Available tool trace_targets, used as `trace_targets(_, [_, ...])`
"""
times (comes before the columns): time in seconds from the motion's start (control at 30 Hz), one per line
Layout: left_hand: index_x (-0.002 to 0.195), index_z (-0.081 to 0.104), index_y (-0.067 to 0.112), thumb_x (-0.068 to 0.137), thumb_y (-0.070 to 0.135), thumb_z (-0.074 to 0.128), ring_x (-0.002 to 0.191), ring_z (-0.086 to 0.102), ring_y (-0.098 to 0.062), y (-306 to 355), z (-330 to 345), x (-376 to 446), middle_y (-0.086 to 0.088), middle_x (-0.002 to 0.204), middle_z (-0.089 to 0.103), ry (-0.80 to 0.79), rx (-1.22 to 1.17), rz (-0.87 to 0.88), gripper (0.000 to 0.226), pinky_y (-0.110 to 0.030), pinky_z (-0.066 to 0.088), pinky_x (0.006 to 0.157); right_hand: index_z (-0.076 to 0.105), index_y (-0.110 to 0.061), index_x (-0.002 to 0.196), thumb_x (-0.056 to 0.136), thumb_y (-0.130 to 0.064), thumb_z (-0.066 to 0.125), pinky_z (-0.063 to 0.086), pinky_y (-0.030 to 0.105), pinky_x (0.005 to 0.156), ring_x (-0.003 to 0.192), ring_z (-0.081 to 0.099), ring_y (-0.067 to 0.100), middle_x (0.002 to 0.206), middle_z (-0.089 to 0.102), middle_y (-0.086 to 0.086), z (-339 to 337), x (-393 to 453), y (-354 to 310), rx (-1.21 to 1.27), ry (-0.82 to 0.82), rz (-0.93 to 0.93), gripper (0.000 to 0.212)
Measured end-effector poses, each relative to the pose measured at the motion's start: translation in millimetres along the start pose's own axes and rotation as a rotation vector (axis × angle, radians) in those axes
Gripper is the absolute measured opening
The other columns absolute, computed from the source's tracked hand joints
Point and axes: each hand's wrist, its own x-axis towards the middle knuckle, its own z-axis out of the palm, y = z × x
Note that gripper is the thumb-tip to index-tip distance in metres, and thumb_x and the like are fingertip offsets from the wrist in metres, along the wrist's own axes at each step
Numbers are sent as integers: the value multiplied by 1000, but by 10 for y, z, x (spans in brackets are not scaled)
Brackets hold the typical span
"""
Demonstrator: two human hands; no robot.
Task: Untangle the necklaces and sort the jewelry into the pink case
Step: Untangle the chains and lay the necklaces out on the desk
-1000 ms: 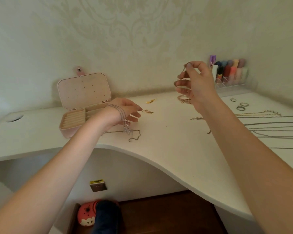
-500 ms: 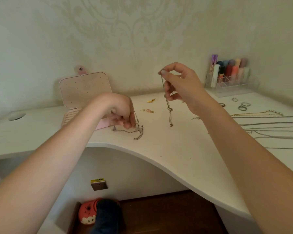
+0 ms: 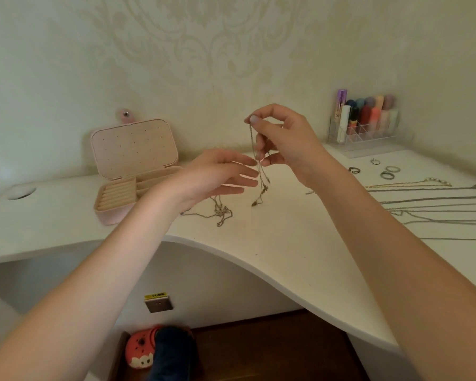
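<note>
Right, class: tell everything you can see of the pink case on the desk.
The pink case lies open at the desk's back left, near the wall. Its rounded lid stands upright, its pale inner panel dotted with small holes, a snap tab on top. The base holds a ribbed roll section and slotted compartments; no jewelry shows inside. Neither hand touches it, though the left wrist hides its right corner.

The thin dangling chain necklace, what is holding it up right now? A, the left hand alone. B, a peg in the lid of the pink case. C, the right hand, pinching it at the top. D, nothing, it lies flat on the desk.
C: the right hand pinches the thin chain necklace between thumb and fingertip, and it hangs down to the white desk; the left hand only reaches toward it with straight fingers.
</note>
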Motion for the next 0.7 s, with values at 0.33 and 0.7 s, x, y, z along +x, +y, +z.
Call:
trace_targets(0.33, [87,71,14,93,18,56,85,60,-13,-286,184,69,-10,92,70,-18,191,105,17,-32,49,88,62,-18,91,95,-20,53,38,22,44,48,48,13,59,50,-1,-56,15,-31,248,16,30,9])
trace_targets(0.7, [84,66,9,94,6,53,58,66,-7,-348,-145,19,-3,74,66,272,-79,125,16,-19,57,64,57,-11,74,86,-12,45,13,28,49,40,27,12,51,43,-1,-262,56,122,206,243,180,17])
